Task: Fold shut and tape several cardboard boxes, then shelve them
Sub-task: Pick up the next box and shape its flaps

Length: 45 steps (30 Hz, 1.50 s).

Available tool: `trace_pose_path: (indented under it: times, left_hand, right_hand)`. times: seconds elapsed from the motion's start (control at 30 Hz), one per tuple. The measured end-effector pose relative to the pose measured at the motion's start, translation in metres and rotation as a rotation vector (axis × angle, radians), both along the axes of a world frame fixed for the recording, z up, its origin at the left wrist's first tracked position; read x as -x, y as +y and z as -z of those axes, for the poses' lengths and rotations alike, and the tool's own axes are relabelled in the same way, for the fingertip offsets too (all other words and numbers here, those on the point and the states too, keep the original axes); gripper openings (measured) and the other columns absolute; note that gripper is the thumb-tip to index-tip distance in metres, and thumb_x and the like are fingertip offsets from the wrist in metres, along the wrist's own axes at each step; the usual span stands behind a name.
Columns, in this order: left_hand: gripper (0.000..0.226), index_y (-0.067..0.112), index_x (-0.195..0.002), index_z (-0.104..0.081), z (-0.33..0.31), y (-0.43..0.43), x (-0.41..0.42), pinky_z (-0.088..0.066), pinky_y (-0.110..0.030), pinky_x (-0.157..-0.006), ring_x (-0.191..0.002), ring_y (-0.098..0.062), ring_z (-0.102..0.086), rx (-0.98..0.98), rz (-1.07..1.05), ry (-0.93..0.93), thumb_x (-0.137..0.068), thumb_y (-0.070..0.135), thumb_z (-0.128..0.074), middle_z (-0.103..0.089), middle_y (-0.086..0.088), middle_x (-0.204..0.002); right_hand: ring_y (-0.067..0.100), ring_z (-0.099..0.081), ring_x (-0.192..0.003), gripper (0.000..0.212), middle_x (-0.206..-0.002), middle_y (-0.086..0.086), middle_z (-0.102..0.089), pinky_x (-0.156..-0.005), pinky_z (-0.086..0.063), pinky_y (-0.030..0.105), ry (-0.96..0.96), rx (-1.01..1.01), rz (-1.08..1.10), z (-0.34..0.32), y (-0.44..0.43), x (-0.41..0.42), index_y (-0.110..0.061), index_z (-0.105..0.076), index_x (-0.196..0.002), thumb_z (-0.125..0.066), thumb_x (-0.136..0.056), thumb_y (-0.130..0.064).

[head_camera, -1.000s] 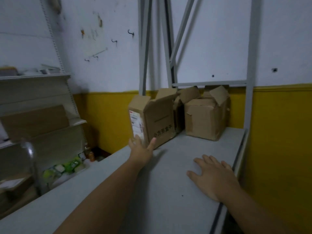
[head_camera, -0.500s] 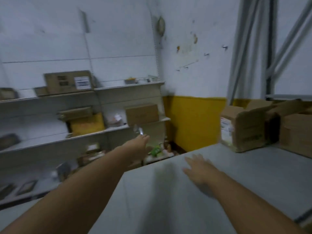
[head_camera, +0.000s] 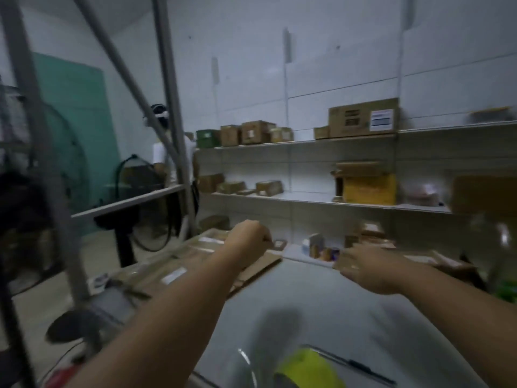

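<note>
Plainly both arms reach forward over the grey table (head_camera: 321,303). The left hand (head_camera: 247,238) is curled, knuckles up, above the stack of flattened cardboard boxes (head_camera: 173,264); whether it pinches anything or only hovers I cannot tell (blur swallows the fingertips). The right hand (head_camera: 369,268) shows its back, fingers stretched out and holding nothing that shows, near a second piece of cardboard (head_camera: 444,264) at the table's far right. The flat stack lies ahead and to the left, along the table's far left edge, its long axis running from near-left to far-right. The left hand is over its far end, so I judge it the nearer one for taking up the next box. A yellow-green tape roll (head_camera: 310,365) sits close to the body, partly cut off at the bottom edge. Beyond, wall shelves (head_camera: 307,198) carry closed boxes (head_camera: 363,117), and another person (head_camera: 161,152) stands behind a metal rack post (head_camera: 173,107). How many boxes make up the stack, and what the smeared things between the hands are, cannot be made out.
</note>
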State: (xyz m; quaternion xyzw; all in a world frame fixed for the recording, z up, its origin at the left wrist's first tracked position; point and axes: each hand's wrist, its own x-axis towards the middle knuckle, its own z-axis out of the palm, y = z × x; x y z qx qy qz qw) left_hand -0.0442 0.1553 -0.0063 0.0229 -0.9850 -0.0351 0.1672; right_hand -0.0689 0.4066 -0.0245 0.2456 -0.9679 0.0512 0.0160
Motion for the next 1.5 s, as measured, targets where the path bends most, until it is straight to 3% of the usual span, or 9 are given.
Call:
trace_pose_path:
  times: [0.2, 0.4, 0.57, 0.7, 0.9, 1.07, 1.3, 1.43, 1.5]
  left_hand:
    - [0.032, 0.014, -0.087, -0.067, 0.038, -0.127, -0.047, -0.045, -0.026, -0.064, -0.07, -0.014, -0.06, -0.222, -0.215, 0.077, -0.095, 0.041, -0.049, -0.064, 0.002, -0.076]
    - [0.06, 0.034, -0.136, -0.041, 0.084, -0.185, -0.043, -0.047, -0.029, -0.091, -0.104, -0.013, -0.056, -0.455, -0.281, 0.02, -0.082, 0.044, -0.065, -0.056, 0.006, -0.122]
    - [0.112, 0.038, -0.148, -0.003, 0.105, -0.155, -0.028, -0.012, -0.054, -0.116, -0.145, -0.025, -0.01, -0.366, -0.188, -0.262, -0.064, 0.061, -0.073, -0.007, 0.003, -0.159]
    - [0.097, 0.036, -0.149, -0.009, 0.098, -0.167, -0.024, -0.026, -0.047, -0.114, -0.14, -0.024, -0.025, -0.532, -0.204, -0.309, -0.074, 0.046, -0.07, -0.018, 0.002, -0.157]
    - [0.054, 0.037, -0.141, -0.032, 0.045, -0.161, -0.044, -0.052, -0.033, -0.087, -0.108, -0.016, -0.056, -0.577, -0.161, 0.084, -0.093, 0.018, -0.046, -0.051, 0.0, -0.131]
    - [0.048, 0.027, -0.137, -0.041, -0.041, -0.149, -0.07, -0.056, -0.029, -0.063, -0.088, -0.016, -0.062, -0.908, 0.016, 0.396, -0.094, 0.006, -0.047, -0.055, -0.001, -0.12]
    - [0.04, 0.03, -0.128, -0.046, -0.117, -0.084, -0.063, -0.056, -0.038, -0.071, -0.094, -0.022, -0.056, -1.267, 0.111, 0.541, -0.094, 0.012, -0.052, -0.052, -0.004, -0.111]
    - [0.022, 0.03, -0.111, -0.052, -0.113, -0.024, -0.035, -0.055, -0.042, -0.078, -0.099, -0.025, -0.054, -1.427, 0.208, 0.417, -0.093, 0.02, -0.056, -0.054, -0.003, -0.106]
    - [0.019, 0.027, -0.108, -0.056, -0.121, 0.006, -0.019, -0.055, -0.036, -0.067, -0.091, -0.021, -0.057, -1.419, 0.254, 0.389, -0.09, 0.022, -0.06, -0.056, -0.001, -0.101]
  right_hand:
    - [0.022, -0.036, -0.135, 0.056, -0.151, 0.003, -0.034, -0.108, -0.031, 0.036, -0.028, -0.076, -0.151, 0.005, -0.126, 0.005, -0.029, -0.033, -0.144, -0.039, -0.094, -0.054]
    - [0.02, -0.044, -0.128, 0.053, -0.141, 0.001, -0.048, -0.105, -0.036, 0.034, -0.072, -0.196, -0.231, 0.009, -0.193, 0.025, -0.027, -0.037, -0.141, -0.039, -0.094, -0.052]
    - [0.019, -0.043, -0.128, 0.053, -0.142, 0.0, -0.046, -0.105, -0.035, 0.033, -0.111, -0.224, -0.264, 0.027, -0.212, 0.033, -0.026, -0.037, -0.142, -0.043, -0.094, -0.049]
    - [0.015, -0.046, -0.123, 0.05, -0.139, -0.003, -0.046, -0.1, -0.04, 0.028, -0.097, -0.199, -0.288, 0.034, -0.202, 0.035, -0.03, -0.039, -0.139, -0.046, -0.093, -0.049]
    - [0.017, -0.04, -0.132, 0.063, -0.151, -0.003, -0.033, -0.104, -0.036, 0.032, -0.037, -0.056, -0.203, 0.032, -0.178, 0.037, -0.033, -0.022, -0.146, -0.047, -0.091, -0.053]
    - [0.025, -0.037, -0.134, 0.076, -0.153, 0.007, -0.028, -0.106, -0.034, 0.038, -0.193, 0.4, -0.066, 0.006, -0.153, 0.037, -0.032, -0.002, -0.15, -0.04, -0.09, -0.059]
    - [0.035, -0.031, -0.135, 0.098, -0.153, 0.008, -0.026, -0.107, -0.029, 0.055, -0.42, 1.172, 0.002, -0.045, -0.081, 0.009, -0.038, -0.014, -0.147, -0.046, -0.065, -0.081]
    - [0.022, -0.064, -0.095, 0.052, -0.12, 0.006, -0.059, -0.069, -0.056, 0.032, -0.294, 1.234, 0.132, -0.052, -0.019, -0.011, -0.02, -0.041, -0.137, -0.059, -0.089, -0.013]
    - [0.02, -0.068, -0.074, 0.03, -0.101, 0.007, -0.066, -0.058, -0.058, 0.026, -0.093, 1.177, 0.232, -0.058, 0.014, -0.021, -0.013, -0.057, -0.118, -0.056, -0.09, -0.003]
